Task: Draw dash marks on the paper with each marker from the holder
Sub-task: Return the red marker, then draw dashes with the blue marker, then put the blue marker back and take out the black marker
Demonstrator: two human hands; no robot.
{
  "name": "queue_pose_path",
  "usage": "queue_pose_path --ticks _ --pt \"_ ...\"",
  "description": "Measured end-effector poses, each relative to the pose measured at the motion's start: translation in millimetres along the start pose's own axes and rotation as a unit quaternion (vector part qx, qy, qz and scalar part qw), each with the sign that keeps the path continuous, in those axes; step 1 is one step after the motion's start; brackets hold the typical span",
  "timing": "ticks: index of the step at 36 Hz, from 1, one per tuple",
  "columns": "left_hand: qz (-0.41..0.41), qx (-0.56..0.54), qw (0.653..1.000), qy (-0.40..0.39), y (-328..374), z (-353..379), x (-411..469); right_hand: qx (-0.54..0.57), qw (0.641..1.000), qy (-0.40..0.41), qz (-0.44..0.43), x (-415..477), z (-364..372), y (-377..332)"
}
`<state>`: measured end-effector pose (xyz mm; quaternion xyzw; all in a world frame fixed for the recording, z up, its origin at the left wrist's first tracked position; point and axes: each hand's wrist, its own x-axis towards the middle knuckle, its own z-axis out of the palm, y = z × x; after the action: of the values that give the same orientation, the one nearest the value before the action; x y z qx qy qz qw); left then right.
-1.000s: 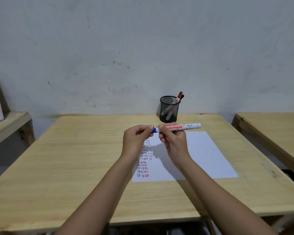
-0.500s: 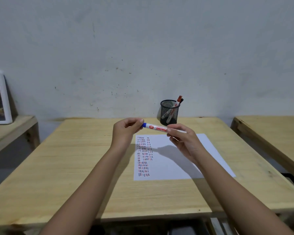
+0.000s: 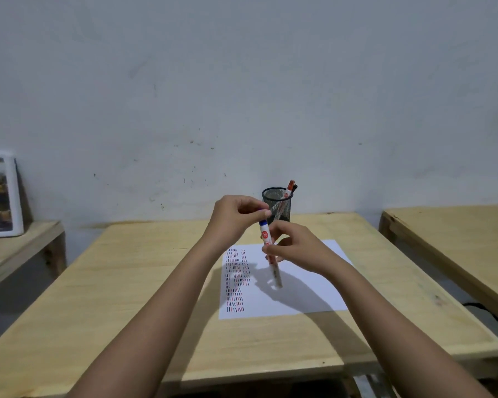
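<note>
Presently, above the paper on the wooden table, the right hand grasps the barrel of a blue-capped marker, held nearly upright. The left hand pinches its cap end. Dash marks fill the sheet's left side. Beyond, the mesh holder contains further markers.

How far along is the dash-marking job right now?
Done: rows of red, blue and black dashes fill the left of the white paper sheet. In hand: left hand and right hand grip the blue-capped white marker. Left: more dashes; markers wait in the black mesh holder.
</note>
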<state>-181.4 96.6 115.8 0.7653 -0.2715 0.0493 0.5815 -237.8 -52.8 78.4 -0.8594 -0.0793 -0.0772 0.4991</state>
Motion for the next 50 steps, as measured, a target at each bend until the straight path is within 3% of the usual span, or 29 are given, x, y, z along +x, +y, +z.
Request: queue_pose_path --ticks 12,18,21,26,35,46,50 --pt "0.010 -0.011 1.000 -0.023 -1.4 15.2 64.5 -0.029 0.998 0.056 0.009 52.5 -44.0 7.1" --pt "-0.008 0.072 0.997 0.016 -36.9 18.6 106.3 0.036 0.979 0.199 -0.026 102.3 -83.0 12.2" --pt "-0.051 0.110 0.993 -0.002 -71.1 27.7 122.5 0.101 0.952 0.285 -0.043 125.5 -100.3 16.5" --pt "-0.102 0.120 0.987 -0.039 -116.9 47.6 138.7 0.081 0.929 0.361 -0.028 163.6 -119.5 38.6" --pt "-0.084 0.006 0.995 -0.057 -144.9 80.3 148.4 0.027 0.959 0.273 0.074 202.1 -106.1 90.4" --pt "-0.089 0.008 0.996 -0.032 -160.1 87.8 155.9 0.070 0.972 0.140 0.176 220.8 -112.1 101.8" --pt "-0.086 0.007 0.996 -0.026 -162.2 88.6 155.7 0.084 0.973 0.134 0.167 219.1 -110.7 100.0"
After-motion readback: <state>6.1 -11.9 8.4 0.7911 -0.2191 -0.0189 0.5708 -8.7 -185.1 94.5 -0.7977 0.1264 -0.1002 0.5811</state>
